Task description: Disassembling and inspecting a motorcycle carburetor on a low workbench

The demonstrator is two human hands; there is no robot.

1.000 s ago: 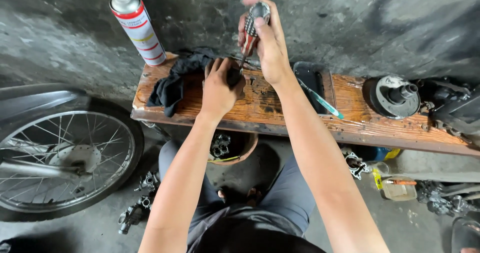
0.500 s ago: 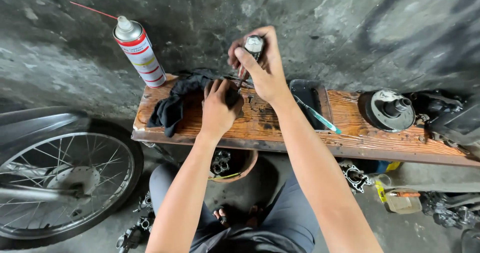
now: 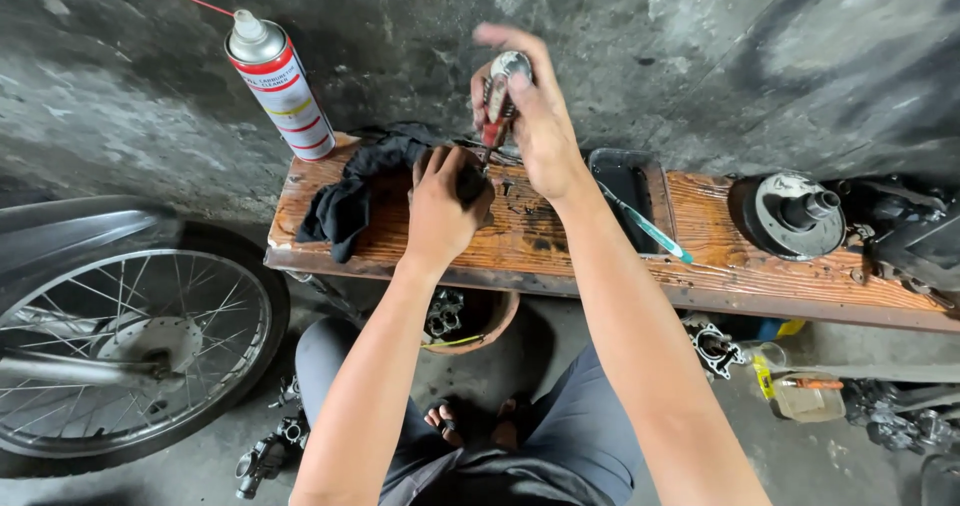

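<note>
The right hand [image 3: 535, 126] is raised above the wooden plank [image 3: 560, 241], fingers wrapped around a red-handled tool [image 3: 497, 106] with a rounded, shiny metal top; the tool points down at the spot under the other hand. Its exact kind cannot be told, as the fingers hide most of it. The left hand [image 3: 440, 206] rests on the plank, clenched over a small dark part [image 3: 468, 181], only a sliver of which shows.

The plank is rough, reddish-brown, heavily grained and stained with dark oily patches. A crumpled black rag [image 3: 350, 191] lies on its left end, touching the left hand. Behind the rag stands a white and red spray can [image 3: 280, 86] with a thin red straw. To the right of the hands sits a black rectangular tray [image 3: 625, 181], with a teal-handled toothbrush [image 3: 650, 228] lying across its edge. Further right lies a round, grey metal engine part [image 3: 790, 211]. A spoked wheel [image 3: 120, 336] stands at lower left on the concrete floor.
</note>
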